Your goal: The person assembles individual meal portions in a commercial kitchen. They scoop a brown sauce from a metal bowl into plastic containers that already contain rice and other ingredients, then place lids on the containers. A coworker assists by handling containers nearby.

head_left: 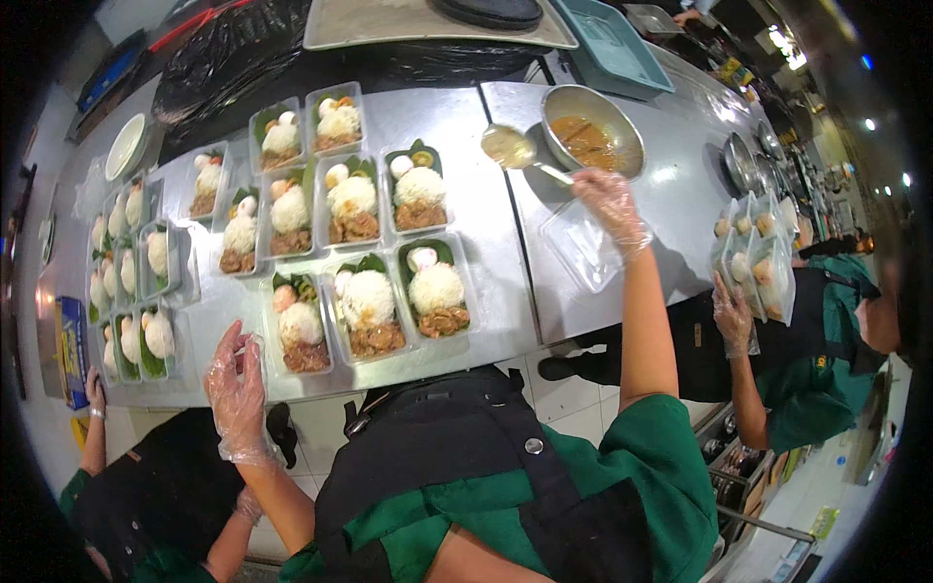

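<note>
At the metal table's (501,301) near edge, on the left, the gloved left hand (236,389) is raised with its fingers half curled upward, grasping nothing visible. Just right and beyond it stand boxed rice meals (369,299); farther right, the outstretched right arm (645,311) ends in a gloved right hand (610,209) whose fingers clasp a ladle (553,174), its scoop of sauce (507,148) poised left of a steel bowl (624,121).

In what looks like a commercial kitchen, people (750,398) wearing green shirts (666,486) and black aprons (428,442) are lining a steel table (494,277); boxed rice meals (352,197) are filling centre-left.
</note>
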Demonstrator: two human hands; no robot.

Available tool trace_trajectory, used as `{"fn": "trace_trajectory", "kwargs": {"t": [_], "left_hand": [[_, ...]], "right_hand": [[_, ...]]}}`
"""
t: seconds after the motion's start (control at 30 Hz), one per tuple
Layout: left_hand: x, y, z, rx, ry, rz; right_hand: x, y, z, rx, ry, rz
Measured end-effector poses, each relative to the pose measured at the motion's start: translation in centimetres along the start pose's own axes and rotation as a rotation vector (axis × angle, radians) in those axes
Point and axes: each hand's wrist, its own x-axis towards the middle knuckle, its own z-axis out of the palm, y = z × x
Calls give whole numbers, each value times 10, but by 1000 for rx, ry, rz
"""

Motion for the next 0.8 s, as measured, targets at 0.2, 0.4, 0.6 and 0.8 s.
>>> {"fn": "trace_trajectory", "kwargs": {"t": [0.2, 0.4, 0.6, 0.8], "left_hand": [[30, 56, 66, -500, -312, 0], [79, 191, 199, -358, -518, 562], [137, 342, 336, 95, -367, 905], [178, 372, 438, 508, -208, 861]], "right_hand": [[22, 103, -120, -429, 285, 368], [65, 133, -130, -978, 157, 438], [63, 121, -114, -953, -19, 463], [64, 87, -106, -1323, 73, 350]]}}
